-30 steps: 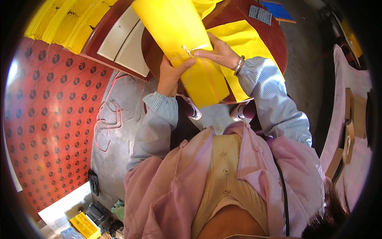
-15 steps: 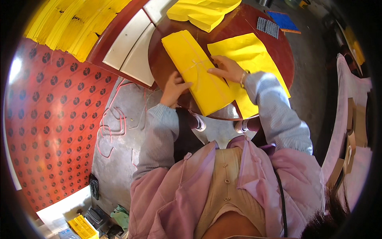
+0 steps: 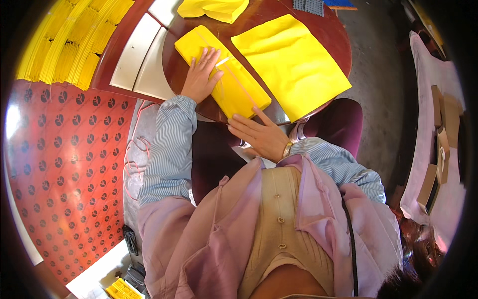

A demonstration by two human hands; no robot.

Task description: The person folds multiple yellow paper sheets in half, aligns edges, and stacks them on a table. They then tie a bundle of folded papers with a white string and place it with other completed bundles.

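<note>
A folded yellow paper bag [image 3: 234,79] lies flat on the round dark-brown table [image 3: 343,45]. My left hand [image 3: 201,74] presses palm-down on its left half, fingers spread. My right hand [image 3: 261,134] is open at the table's near edge, its fingertips touching the bag's near end. A larger flat yellow sheet [image 3: 291,62] lies to the right of the bag. Another crumpled yellow piece [image 3: 214,9] sits at the far side of the table.
Stacks of yellow sheets [image 3: 69,45] lie at the upper left beside white boards [image 3: 142,55]. A red patterned mat [image 3: 59,174] covers the floor on the left. A dark maroon seat [image 3: 338,124] is under the table edge. Pink cloth and cardboard pieces [image 3: 438,139] are at the right.
The yellow bag, held up in both hands a second ago, has been laid flat on the table. My left hand now presses on it and my right hand has slid to its near end.
</note>
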